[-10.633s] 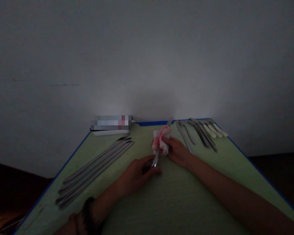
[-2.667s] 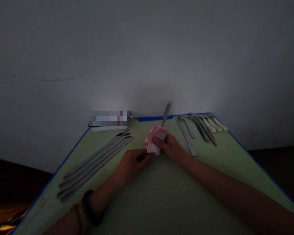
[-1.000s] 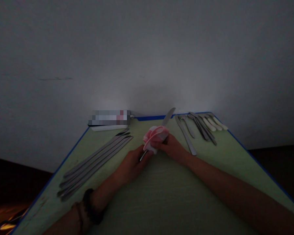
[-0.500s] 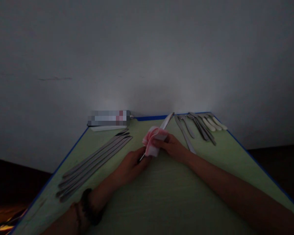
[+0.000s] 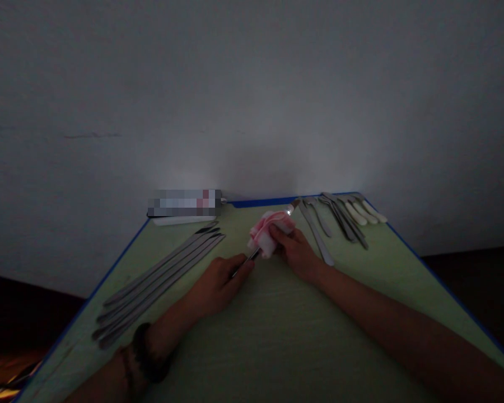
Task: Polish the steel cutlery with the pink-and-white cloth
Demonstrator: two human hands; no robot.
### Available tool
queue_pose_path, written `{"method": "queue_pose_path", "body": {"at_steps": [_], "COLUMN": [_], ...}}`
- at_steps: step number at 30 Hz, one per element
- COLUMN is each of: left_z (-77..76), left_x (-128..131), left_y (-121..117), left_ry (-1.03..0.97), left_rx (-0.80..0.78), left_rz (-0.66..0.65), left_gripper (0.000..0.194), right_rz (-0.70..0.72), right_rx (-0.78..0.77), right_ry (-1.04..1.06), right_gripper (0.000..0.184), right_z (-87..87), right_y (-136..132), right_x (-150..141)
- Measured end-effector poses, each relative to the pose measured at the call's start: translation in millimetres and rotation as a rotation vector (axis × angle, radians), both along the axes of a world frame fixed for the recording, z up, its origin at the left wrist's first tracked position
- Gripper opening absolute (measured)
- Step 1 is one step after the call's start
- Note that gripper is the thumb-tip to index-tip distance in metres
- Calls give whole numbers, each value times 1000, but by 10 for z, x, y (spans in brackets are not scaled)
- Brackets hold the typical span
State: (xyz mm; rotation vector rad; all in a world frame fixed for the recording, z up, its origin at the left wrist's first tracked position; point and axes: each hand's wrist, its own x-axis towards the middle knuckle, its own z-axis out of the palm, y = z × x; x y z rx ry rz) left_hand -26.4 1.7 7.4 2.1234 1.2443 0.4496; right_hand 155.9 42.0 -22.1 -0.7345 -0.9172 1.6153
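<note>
Silvery metal at the centre of the frame: a knife (image 5: 290,210), partly hidden. Slants from lower left to upper right, handle end toward the left hand (image 5: 218,282), tip pointing up and away. Wrapped around the middle, a pink and white cloth (image 5: 264,239). Left hand closed on the handle, thumb and fingers pinched together; right hand (image 5: 300,257) curled around the cloth from the right, thumb on top. Nearer to the handle, the left; nearer to the blade, the right. No telling, under the folds, of any contact between right fingers and metal.

Just beyond the right hand, on the pale green surface (image 5: 285,347), a loose knife (image 5: 317,235); beside it a shorter utensil (image 5: 322,220), then overlapping dark cutlery (image 5: 340,218) and white-handled pieces (image 5: 356,214) toward upper right. Left of centre, a row of long knives (image 5: 163,277), roughly parallel to the held one. Near the far left corner, a pixelated object (image 5: 185,202) above something white (image 5: 185,221). Behind, a grey wall (image 5: 252,84).
</note>
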Motion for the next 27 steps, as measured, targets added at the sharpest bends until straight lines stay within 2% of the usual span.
{"method": "queue_pose_path", "body": {"at_steps": [5, 9, 12, 16, 19, 23, 27], "left_z": [-26, -16, -3, -10, -14, 17, 28], "left_x": [-38, -43, -29, 3, -7, -71, -111], "left_y": [-1, 6, 14, 8, 19, 84, 131], "left_ry": [8, -3, -26, -77, -210, -378, -445], "left_rx": [19, -55, -88, -104, -218, -407, -448], "left_rz": [-25, -16, 11, 50, 71, 78, 68], "left_gripper": [37, 38, 39, 43, 45, 52, 46], "right_rz": [-65, -81, -6, 115, 213, 257, 271], "right_rx": [-54, -128, -128, -51, -2, -20, -50], "right_ry": [66, 147, 156, 95, 33, 86, 173], "right_gripper": [34, 34, 34, 30, 26, 23, 22], "right_z": [-23, 7, 1, -20, -5, 23, 27], "right_y": [49, 86, 113, 90, 47, 44, 86], "right_x": [-7, 12, 37, 56, 65, 86, 104]}}
